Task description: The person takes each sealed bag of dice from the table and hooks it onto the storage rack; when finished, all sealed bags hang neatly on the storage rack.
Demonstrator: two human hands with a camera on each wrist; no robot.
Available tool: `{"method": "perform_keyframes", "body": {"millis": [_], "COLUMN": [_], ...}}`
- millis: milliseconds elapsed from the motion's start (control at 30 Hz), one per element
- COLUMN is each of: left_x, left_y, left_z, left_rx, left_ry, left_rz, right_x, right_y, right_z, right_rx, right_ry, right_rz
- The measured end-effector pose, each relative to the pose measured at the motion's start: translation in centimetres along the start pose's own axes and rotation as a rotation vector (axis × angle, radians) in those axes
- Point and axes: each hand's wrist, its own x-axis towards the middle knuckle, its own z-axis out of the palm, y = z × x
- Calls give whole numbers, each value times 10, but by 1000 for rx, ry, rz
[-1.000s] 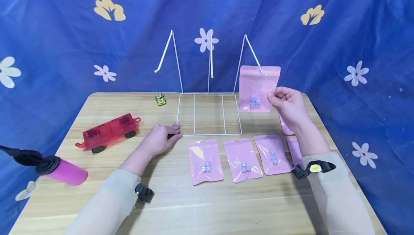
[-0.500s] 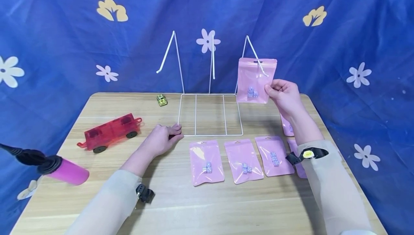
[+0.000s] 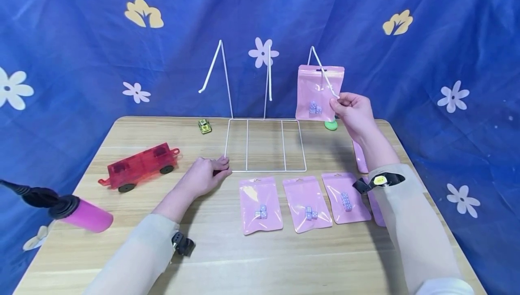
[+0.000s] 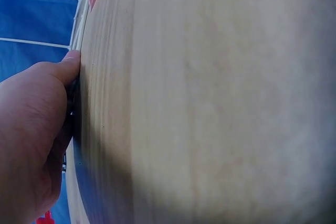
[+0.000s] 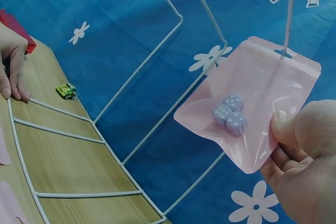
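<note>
My right hand (image 3: 354, 113) pinches the lower right edge of a pink zip pouch (image 3: 318, 85) between thumb and fingers. Three pale purple dice (image 5: 230, 115) show through its front. The right hook (image 3: 326, 77) of a white wire display rack (image 3: 283, 146) runs through the slot at the pouch's top, its tip sticking out in front. My left hand (image 3: 203, 175) holds the front left corner of the rack's base, with its thumb on the wire in the left wrist view. The rack's middle hook (image 3: 270, 74) and left hook (image 3: 209, 67) bear nothing.
Pink pouches with dice lie in front of the rack, such as one pouch (image 3: 260, 202); others are partly under my right forearm. A red toy wagon (image 3: 142, 166), pink pump bottle (image 3: 87, 214) and yellow toy car (image 3: 205, 126) stand left. A green object (image 3: 331, 125) sits behind the held pouch.
My right hand has moved the pouch up and back along the right hook. The green object behind it has come into view. My left hand stays at the rack's corner.
</note>
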Motion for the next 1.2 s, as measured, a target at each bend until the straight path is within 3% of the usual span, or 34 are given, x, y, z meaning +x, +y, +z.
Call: {"method": "perform_keyframes", "body": {"millis": [333, 767, 1033, 1200], "left_x": [-1, 0, -1, -1], "left_y": [1, 3, 3, 3], "left_z": [2, 1, -1, -2], "left_rx": [8, -7, -15, -15], "left_ry": [-3, 1, -1, -6], "left_rz": [7, 21, 6, -5], "right_x": [17, 24, 23, 14], "right_y": [1, 2, -1, -1], "right_z": [7, 5, -13, -33], "right_rx": [-53, -51, -41, -100], "right_ry": [75, 95, 61, 49], "right_rz": [53, 83, 35, 8]}}
